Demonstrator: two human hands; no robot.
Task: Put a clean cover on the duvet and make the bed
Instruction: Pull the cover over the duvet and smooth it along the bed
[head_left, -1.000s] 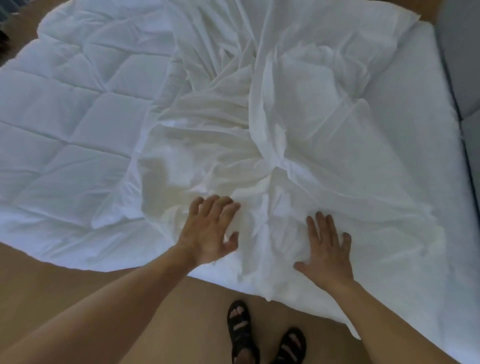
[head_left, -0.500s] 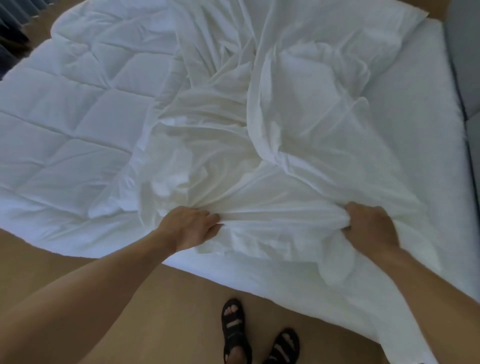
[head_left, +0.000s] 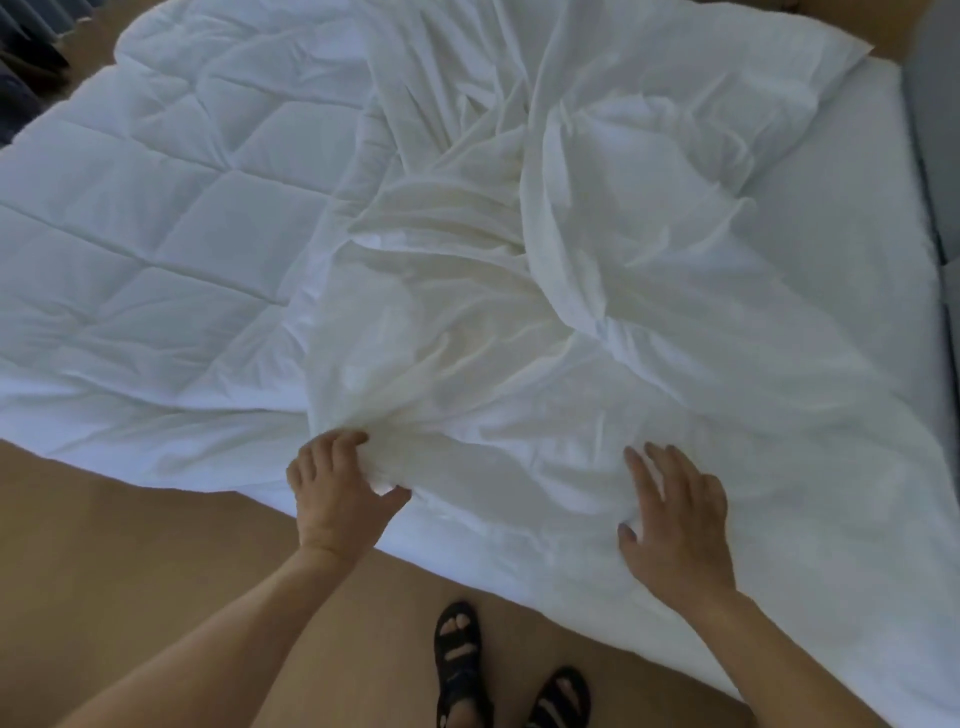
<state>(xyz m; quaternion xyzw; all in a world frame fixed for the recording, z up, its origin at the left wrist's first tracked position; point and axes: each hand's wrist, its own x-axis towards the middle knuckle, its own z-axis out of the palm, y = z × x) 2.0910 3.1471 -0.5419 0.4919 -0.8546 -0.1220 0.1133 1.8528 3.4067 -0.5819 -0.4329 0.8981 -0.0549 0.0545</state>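
1. Nearest, at the bottom of the view, two feet in dark strappy sandals (head_left: 460, 660) stand on the tan floor (head_left: 130, 545), just short of the bed's near edge.
2. Two bare forearms reach up from the lower corners toward that edge.
3. The left hand (head_left: 337, 493) has hold of the cover (head_left: 571, 322) at the near edge. Its fingers (head_left: 353, 439) are curled over a bunched fold and the thumb presses in from the other side, with cloth pinched between them.
4. The right hand (head_left: 675, 525), well apart from the left, lies palm down on the cover. Its fingers (head_left: 652, 467) are straight and slightly spread, resting on the cloth and gripping nothing.
5. The cover is thin, white and crumpled. It spreads from the near edge up the middle and right of the bed, with a tall ridge and deep folds past the hands.
6. The duvet (head_left: 171, 234), white and quilted in squares, lies flat on the left part of the bed. Its left side is bare and the cover overlaps its right side. I cannot tell whether any of the duvet is inside the cover.
7. Farther right, a plain white strip of mattress (head_left: 841, 218) shows beside the cover.
8. A grey padded headboard (head_left: 935, 130) runs along the right edge of the view, and dark curtain folds (head_left: 21, 67) fill the top left corner.
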